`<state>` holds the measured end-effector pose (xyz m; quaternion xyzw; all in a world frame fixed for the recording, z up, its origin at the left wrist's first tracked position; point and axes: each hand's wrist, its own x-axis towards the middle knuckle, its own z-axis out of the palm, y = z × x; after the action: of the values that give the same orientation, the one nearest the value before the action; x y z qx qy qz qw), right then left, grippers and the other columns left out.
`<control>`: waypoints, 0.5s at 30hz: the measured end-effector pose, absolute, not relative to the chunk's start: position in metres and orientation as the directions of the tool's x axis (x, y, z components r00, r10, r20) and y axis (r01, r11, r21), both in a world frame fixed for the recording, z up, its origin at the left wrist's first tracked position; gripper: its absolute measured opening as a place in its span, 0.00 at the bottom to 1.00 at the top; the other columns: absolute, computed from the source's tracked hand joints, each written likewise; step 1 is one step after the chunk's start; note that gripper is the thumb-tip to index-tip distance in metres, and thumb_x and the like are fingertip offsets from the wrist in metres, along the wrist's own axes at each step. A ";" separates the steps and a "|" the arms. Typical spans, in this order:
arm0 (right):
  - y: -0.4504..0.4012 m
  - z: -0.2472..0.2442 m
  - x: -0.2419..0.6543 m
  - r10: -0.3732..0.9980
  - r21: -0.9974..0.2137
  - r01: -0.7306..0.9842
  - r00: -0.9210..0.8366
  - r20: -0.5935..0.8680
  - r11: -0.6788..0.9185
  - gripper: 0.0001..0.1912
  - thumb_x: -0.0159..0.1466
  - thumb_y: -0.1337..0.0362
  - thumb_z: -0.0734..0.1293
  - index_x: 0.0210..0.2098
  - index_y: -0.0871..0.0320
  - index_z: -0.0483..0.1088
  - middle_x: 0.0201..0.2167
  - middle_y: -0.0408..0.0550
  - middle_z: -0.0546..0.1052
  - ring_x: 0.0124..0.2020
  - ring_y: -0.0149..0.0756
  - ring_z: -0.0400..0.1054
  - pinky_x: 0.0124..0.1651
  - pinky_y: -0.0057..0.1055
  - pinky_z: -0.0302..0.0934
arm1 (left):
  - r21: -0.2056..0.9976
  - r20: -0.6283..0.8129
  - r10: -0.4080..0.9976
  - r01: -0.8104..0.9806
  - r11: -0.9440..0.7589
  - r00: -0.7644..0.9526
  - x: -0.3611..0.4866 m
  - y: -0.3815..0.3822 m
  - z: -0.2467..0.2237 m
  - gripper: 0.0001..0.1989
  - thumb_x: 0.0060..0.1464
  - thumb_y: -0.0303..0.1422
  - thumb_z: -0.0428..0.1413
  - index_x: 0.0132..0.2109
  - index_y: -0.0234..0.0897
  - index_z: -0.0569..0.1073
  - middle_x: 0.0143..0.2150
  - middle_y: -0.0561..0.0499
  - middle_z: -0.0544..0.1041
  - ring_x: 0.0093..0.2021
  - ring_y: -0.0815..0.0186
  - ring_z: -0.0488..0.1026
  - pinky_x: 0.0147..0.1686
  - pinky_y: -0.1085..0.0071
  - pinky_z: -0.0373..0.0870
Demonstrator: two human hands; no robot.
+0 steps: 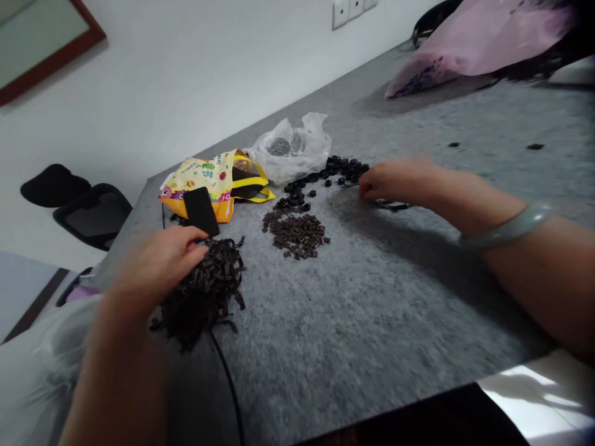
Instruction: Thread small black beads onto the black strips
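Note:
My left hand (160, 263) is blurred, its thumb and fingers pinched together at the top edge of a heap of dark strips (204, 297). What sits between those fingertips is too small to name. My right hand (395, 181), with a pale bangle on the wrist, has its fingers curled closed beside a scatter of black round pieces (344, 168). A thin dark strip or loop (393, 205) shows just under this hand; whether the fingers hold it is hidden. Between the hands lies a flat pile of small dark brown pieces (300, 234).
A dark phone (201, 210) leans against a yellow patterned bag (204, 176). Behind stands a clear plastic bag (297, 148) with grey contents. A black cable (227, 371) crosses the grey tabletop (325, 322). Pink plastic (483, 46) lies at the far right; an office chair (95, 214) stands left.

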<state>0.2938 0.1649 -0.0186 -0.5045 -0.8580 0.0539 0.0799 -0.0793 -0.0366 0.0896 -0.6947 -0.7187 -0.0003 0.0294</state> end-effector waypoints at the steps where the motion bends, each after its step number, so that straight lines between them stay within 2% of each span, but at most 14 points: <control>1: 0.165 -0.015 0.294 0.875 -0.129 0.867 -0.484 0.013 0.481 0.06 0.56 0.72 0.71 0.31 0.56 0.80 0.30 0.48 0.80 0.25 0.31 0.63 0.28 0.31 0.48 | 0.006 0.069 0.996 0.999 -0.049 0.049 -0.066 -0.032 0.081 0.15 0.59 0.39 0.53 0.44 0.37 0.80 0.38 0.46 0.80 0.38 0.56 0.75 0.38 0.64 0.67; 3: 0.165 -0.009 0.293 0.881 -0.054 0.885 -0.466 -0.083 0.463 0.08 0.58 0.71 0.70 0.35 0.55 0.80 0.33 0.48 0.81 0.27 0.34 0.65 0.29 0.32 0.48 | 0.113 0.101 0.980 0.977 -0.181 0.170 -0.040 -0.023 0.059 0.14 0.62 0.37 0.50 0.42 0.37 0.79 0.41 0.45 0.80 0.42 0.56 0.76 0.43 0.62 0.68; 5: 0.164 -0.005 0.292 0.891 -0.031 0.896 -0.443 -0.097 0.442 0.07 0.59 0.70 0.69 0.34 0.56 0.79 0.33 0.49 0.80 0.28 0.35 0.65 0.29 0.32 0.48 | 0.190 0.077 0.964 0.945 -0.265 0.254 -0.021 -0.016 0.034 0.13 0.62 0.33 0.50 0.41 0.37 0.79 0.39 0.45 0.79 0.41 0.58 0.76 0.43 0.63 0.69; 10: 0.159 -0.001 0.289 0.900 -0.042 0.908 -0.420 -0.121 0.418 0.06 0.59 0.70 0.67 0.30 0.56 0.77 0.30 0.49 0.79 0.27 0.37 0.66 0.29 0.33 0.49 | 0.248 0.035 0.963 0.931 -0.268 0.268 -0.002 -0.010 -0.011 0.11 0.64 0.34 0.53 0.45 0.36 0.79 0.41 0.45 0.78 0.41 0.58 0.76 0.43 0.62 0.70; 13: 0.157 0.000 0.286 0.904 -0.036 0.903 -0.428 -0.006 0.427 0.05 0.61 0.67 0.66 0.32 0.54 0.76 0.30 0.48 0.78 0.28 0.39 0.66 0.30 0.34 0.50 | 0.250 0.050 0.962 0.930 -0.271 0.267 0.000 -0.006 -0.021 0.10 0.63 0.33 0.55 0.45 0.37 0.79 0.41 0.45 0.77 0.42 0.57 0.75 0.44 0.61 0.70; 15: 0.154 0.001 0.282 0.879 -0.143 0.870 -0.455 0.140 0.473 0.05 0.63 0.64 0.66 0.35 0.54 0.75 0.30 0.48 0.78 0.28 0.38 0.67 0.30 0.34 0.52 | 0.298 0.090 0.959 0.912 -0.282 0.267 0.000 -0.004 -0.024 0.08 0.62 0.32 0.55 0.42 0.38 0.79 0.41 0.45 0.77 0.42 0.57 0.74 0.45 0.61 0.69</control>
<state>0.2820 0.1544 0.0007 -0.5129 -0.8525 0.0252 0.0974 0.0003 -0.0038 -0.0238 -0.7906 -0.5917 -0.1270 -0.0933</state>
